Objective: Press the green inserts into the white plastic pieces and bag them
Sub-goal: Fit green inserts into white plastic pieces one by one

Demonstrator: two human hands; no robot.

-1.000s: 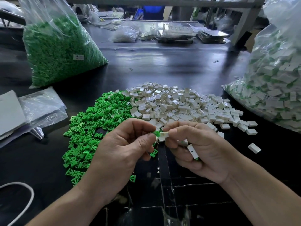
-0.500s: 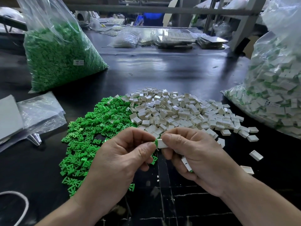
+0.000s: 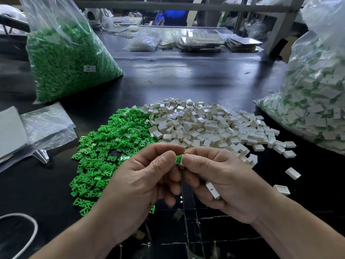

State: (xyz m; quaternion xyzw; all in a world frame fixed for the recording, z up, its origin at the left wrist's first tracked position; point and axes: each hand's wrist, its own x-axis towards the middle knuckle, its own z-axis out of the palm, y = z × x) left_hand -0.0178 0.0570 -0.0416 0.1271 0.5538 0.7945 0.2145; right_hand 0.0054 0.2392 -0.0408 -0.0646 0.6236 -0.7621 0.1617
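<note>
My left hand (image 3: 141, 184) and my right hand (image 3: 222, 182) meet fingertip to fingertip over the black table. Between them they pinch a green insert (image 3: 178, 159) set against a white piece that my right fingers mostly hide. The lower fingers of my right hand also hold an assembled white piece (image 3: 212, 189) with green showing at its end. Behind the hands lie a pile of loose green inserts (image 3: 106, 146) on the left and a pile of white plastic pieces (image 3: 211, 126) on the right. A clear bag of assembled pieces (image 3: 317, 101) stands at the right edge.
A big clear bag of green inserts (image 3: 65, 60) stands at the back left. Flat plastic bags (image 3: 44, 126) lie at the left edge, a white cord (image 3: 31, 234) at the bottom left. A few white pieces (image 3: 292, 173) lie scattered right of my right hand. Trays and bags (image 3: 201, 40) sit far back.
The green insert and white piece have come together between my fingertips; less of the white piece shows now. Both hands stay in place.
</note>
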